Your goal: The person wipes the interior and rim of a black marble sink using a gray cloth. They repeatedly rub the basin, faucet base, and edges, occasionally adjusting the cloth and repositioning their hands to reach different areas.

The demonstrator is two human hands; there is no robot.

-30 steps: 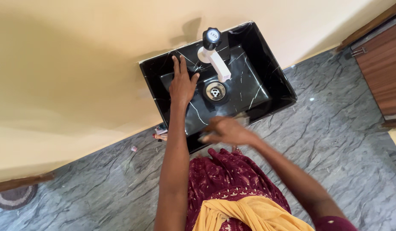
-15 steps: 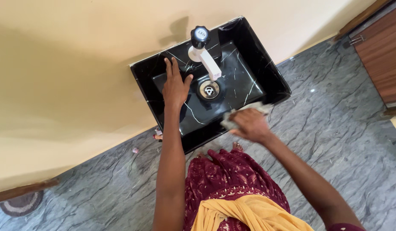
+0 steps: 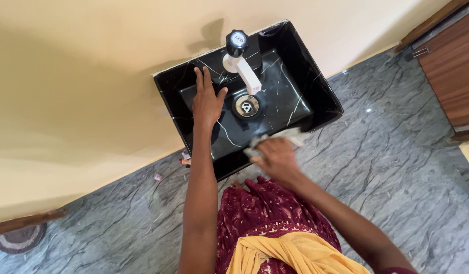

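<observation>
A black marble-veined sink (image 3: 323, 96) is fixed to a cream wall. It has a white tap (image 3: 244, 71) with a black knob and a steel drain (image 3: 246, 106). My left hand (image 3: 206, 101) lies flat, fingers spread, on the basin's back left slope beside the tap. My right hand (image 3: 276, 155) presses a pale grey cloth (image 3: 287, 136) against the sink's front rim; the hand is blurred with motion.
Grey marbled floor (image 3: 397, 167) lies below the sink. A brown wooden cabinet (image 3: 452, 71) stands at the upper right. Small items (image 3: 185, 159) sit on the floor by the wall under the sink's left corner. A round mat (image 3: 16, 238) shows at the lower left.
My right hand with the cloth swept right along the front rim, then back left toward the middle. My left hand stayed planted in the basin.
</observation>
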